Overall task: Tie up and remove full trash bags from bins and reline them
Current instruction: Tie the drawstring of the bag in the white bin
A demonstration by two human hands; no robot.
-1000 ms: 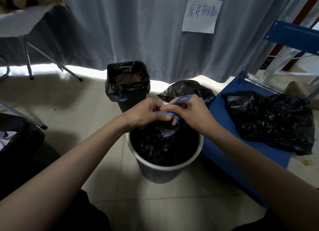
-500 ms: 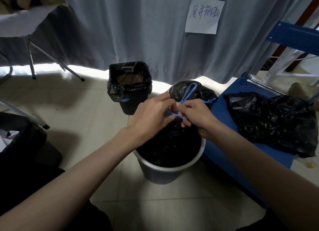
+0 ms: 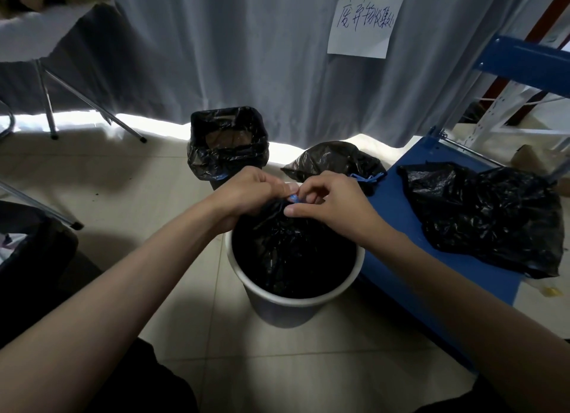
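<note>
- Floor [image 3: 129, 196]: pale tiles w/ thin grout lines, under me & ahead.
- Back: grey curtain [image 3: 246, 48], floor-length folds; daylight band [image 3: 92, 124] leaks in along its hem.
- Paper sign [image 3: 364, 23], handwritten, stuck on curtain to my upper right.
- Left: table [image 3: 21, 33] w/ slanted metal legs [image 3: 92, 104].
- Right: blue metal shelving [image 3: 524, 63] w/ white uprights; low blue board [image 3: 410, 209] beside me.

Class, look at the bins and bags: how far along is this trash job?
Done: one tied bag sits on the floor, and the square bin wears a liner. In hand: the left hand and right hand pinch the blue drawstring atop the bag in the round bin. Left: lift it out, reline.
</note>
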